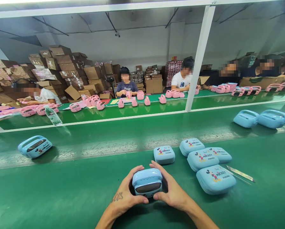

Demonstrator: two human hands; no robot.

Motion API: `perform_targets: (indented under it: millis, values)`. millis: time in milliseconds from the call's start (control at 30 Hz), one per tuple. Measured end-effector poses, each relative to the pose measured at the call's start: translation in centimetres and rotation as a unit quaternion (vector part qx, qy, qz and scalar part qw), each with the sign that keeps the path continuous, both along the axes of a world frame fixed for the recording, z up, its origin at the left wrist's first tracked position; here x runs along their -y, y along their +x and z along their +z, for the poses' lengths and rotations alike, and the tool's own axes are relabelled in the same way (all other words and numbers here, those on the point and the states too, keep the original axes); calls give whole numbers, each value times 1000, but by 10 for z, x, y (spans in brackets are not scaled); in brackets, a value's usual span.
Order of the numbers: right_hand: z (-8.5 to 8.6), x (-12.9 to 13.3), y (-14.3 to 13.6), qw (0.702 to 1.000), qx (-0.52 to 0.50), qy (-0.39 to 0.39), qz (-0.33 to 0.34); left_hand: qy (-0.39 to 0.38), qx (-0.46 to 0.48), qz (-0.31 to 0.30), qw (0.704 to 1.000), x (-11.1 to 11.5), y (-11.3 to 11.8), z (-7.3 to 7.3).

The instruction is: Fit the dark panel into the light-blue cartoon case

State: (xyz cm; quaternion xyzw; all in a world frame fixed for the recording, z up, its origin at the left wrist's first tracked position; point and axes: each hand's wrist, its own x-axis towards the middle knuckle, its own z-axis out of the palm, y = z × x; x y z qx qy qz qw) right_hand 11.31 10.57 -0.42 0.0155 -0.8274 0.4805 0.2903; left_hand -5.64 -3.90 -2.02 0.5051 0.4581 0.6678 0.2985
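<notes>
My left hand (127,190) and my right hand (173,190) are wrapped around the two ends of a light-blue plastic handled case (147,178) with a dark oval window on its front. Fingers lie behind it, and both thumbs press near its lower front edge. It is low over the green work surface; whether it touches the surface cannot be made out. Just beyond sits a blue rounded case (164,155) with a Mickey print. Several similar printed cases (203,159) lie clustered to the right of my right hand.
A slim metallic tool (240,173) lies right of the cluster. Blue handled cases stand on the belt at left (35,146) and right (272,118). A white post (199,60) rises ahead. Beyond, several people sit at a bench with pink cases (147,100) and a bottle (53,115).
</notes>
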Motion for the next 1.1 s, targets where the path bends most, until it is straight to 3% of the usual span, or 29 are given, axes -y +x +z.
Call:
perform_targets:
  millis: [433, 567, 667, 800, 933, 1100]
  values:
    - [-1, -2, 4, 1000, -8, 22, 13, -12, 2, 4, 1000, 3, 1, -2]
    - [1, 1, 6, 999, -39, -20, 27, -12, -14, 12, 1000, 2, 0, -3]
    - [4, 4, 4, 997, -49, -66, -11, -20, -33, 20, 999, 2, -3, -4]
    - [9, 8, 1, 995, -49, -68, -62, -24, -48, 39, 998, 2, -1, -2]
    - [14, 11, 1, 993, -71, -71, -70, 10, 41, -36, 998, 5, 11, 2]
    - [10, 13, 0, 988, -90, -117, -50, -4, 241, -154, 958, 8, 26, -5]
